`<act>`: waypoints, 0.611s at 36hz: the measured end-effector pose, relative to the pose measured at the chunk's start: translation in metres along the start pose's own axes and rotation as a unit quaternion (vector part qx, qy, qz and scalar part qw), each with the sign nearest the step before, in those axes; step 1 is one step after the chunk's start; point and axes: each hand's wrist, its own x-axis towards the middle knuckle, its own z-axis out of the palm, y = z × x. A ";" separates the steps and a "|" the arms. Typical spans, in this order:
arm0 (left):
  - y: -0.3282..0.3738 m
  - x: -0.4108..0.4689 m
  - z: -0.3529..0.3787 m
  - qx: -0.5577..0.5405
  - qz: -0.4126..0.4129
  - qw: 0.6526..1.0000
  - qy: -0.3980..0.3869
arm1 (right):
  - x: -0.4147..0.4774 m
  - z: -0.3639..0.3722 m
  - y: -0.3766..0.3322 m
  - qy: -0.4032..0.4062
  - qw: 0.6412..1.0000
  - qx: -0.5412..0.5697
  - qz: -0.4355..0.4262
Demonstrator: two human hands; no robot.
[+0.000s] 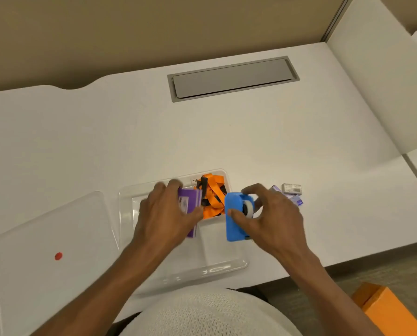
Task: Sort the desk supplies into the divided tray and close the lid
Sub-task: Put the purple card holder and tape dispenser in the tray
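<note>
Right hand fingers: the right hand [270,214] is clamped on a blue tape dispenser [236,215], thumb on its near face, the other fingers curled over its far side by the tape roll.
Left hand fingers: the left hand [168,214] lies spread over a purple box [190,202], fingertips at its far edge, thumb at its right side; I cannot tell whether it grips the box or only presses on it.
Tape dispenser: held at the right rim of the divided tray, over its right-hand side; whether it touches the tray is unclear.
Purple box: in the tray's large left compartment, mostly hidden under the left hand.
Orange lanyard: the orange lanyard [212,197] is bunched in the far right compartment, between the two hands.
Divided tray: the clear divided tray [227,265] sits on the white bench [130,146], near its front edge; the near right compartment shows bare.
Lid: the clear lid [32,238], with a red dot, lies flat on the bench just left of the tray, off it.
Small boxes: small boxes [291,190] lie on the bench to the right of the tray, beyond the right hand.
Further out: a grey cable hatch [231,77] is set in the bench, well behind the tray; an orange box [392,311] is on the floor at the right.
</note>
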 end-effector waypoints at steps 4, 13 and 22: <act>-0.018 -0.044 0.024 0.019 -0.027 0.997 -0.070 | -0.015 0.021 -0.008 -0.086 0.995 -0.034 -0.032; -0.016 -0.046 0.057 0.098 -0.043 0.989 -0.107 | -0.032 0.069 -0.008 -0.102 0.970 -0.176 -0.131; -0.006 -0.043 0.067 0.193 -0.068 0.972 -0.116 | -0.033 0.084 -0.010 -0.133 0.958 -0.216 -0.131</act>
